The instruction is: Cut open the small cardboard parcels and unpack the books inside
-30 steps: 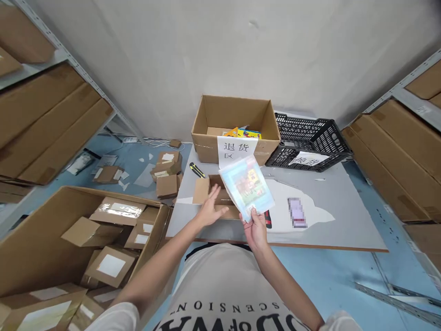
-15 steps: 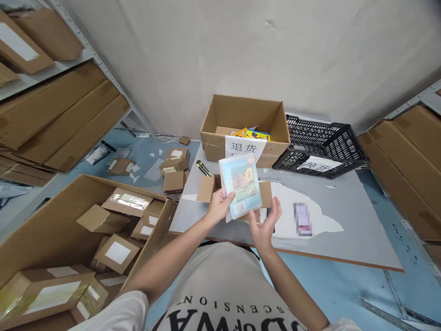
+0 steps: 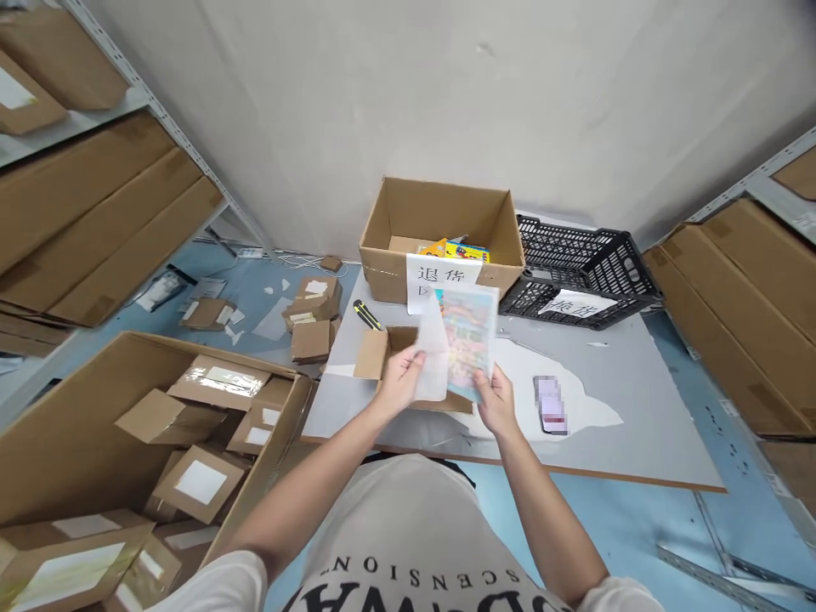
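Note:
A thin, colourful printed packet (image 3: 468,340) is held up in front of me, its picture blurred. My left hand (image 3: 399,378) pinches a whitish translucent sheet (image 3: 433,361) that covers the packet's left side; whether it is a sleeve or a page I cannot tell. At the lower right corner, my right hand (image 3: 497,399) grips the packet with the thumb on its front. Below and behind them stands a small open cardboard box (image 3: 371,353), partly hidden by the packet and my left hand.
A large carton (image 3: 376,263) with colourful items stands at the back beside a black plastic crate (image 3: 586,272). A yellow-and-black utility knife (image 3: 366,314) and a phone (image 3: 549,404) lie on the table (image 3: 669,425). At left is a big carton (image 3: 140,340) of parcels.
The packet has turned, and a different side with a whitish sheet at its left now faces me. My right hand has closed on its lower right corner. The view has shifted slightly.

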{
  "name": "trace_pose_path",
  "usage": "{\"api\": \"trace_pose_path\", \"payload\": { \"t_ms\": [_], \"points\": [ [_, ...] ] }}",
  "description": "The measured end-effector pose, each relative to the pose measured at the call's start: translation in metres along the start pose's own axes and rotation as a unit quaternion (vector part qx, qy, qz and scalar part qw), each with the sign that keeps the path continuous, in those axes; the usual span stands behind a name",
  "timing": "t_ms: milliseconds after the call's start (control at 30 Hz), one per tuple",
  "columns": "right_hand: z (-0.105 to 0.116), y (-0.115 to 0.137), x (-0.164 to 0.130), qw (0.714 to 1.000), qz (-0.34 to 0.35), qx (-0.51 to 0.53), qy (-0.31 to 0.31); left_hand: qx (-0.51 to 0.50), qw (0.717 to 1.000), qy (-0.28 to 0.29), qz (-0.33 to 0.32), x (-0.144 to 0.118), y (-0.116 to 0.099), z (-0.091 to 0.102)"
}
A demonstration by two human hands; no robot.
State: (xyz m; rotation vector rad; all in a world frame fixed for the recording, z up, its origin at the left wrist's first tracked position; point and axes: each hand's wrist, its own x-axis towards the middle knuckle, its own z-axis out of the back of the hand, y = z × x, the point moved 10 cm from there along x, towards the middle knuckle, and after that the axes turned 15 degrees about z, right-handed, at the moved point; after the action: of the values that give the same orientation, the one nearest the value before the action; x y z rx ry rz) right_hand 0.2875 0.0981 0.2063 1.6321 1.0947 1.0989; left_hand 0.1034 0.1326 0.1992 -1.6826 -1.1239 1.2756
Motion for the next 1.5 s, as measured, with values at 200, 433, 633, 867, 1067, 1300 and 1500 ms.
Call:
{"api": "trace_pose_path", "payload": {
  "t_ms": [200, 433, 633, 867, 1067, 1300, 1500],
  "points": [
    [0.020, -0.007, -0.008, 0.978, -0.067, 0.184, -0.070, -0.010, 0.986, -0.159, 0.049, 0.031, 0.003, 0.079],
    [0.009, -0.017, -0.012, 0.976, -0.080, 0.187, -0.077, 0.047, 0.998, 0.026, -0.044, -0.015, -0.023, 0.002],
    [-0.006, -0.017, -0.003, 0.985, -0.071, 0.146, -0.055, -0.067, 0.992, 0.084, 0.067, -0.024, -0.001, -0.022],
    [0.022, -0.026, 0.002, 0.983, -0.041, 0.107, -0.141, -0.151, 0.983, 0.055, 0.089, -0.017, 0.000, 0.011],
    [0.047, -0.025, 0.012, 0.974, 0.054, 0.003, -0.221, -0.184, 0.977, 0.063, 0.082, -0.018, -0.014, 0.022],
    [0.036, -0.001, 0.033, 0.967, 0.132, -0.165, -0.142, -0.149, 0.984, 0.062, 0.070, 0.003, -0.023, 0.025],
    [0.029, -0.008, 0.055, 0.986, 0.095, -0.122, -0.059, -0.144, 0.989, -0.002, 0.021, 0.019, -0.049, 0.067]
  ]
}}
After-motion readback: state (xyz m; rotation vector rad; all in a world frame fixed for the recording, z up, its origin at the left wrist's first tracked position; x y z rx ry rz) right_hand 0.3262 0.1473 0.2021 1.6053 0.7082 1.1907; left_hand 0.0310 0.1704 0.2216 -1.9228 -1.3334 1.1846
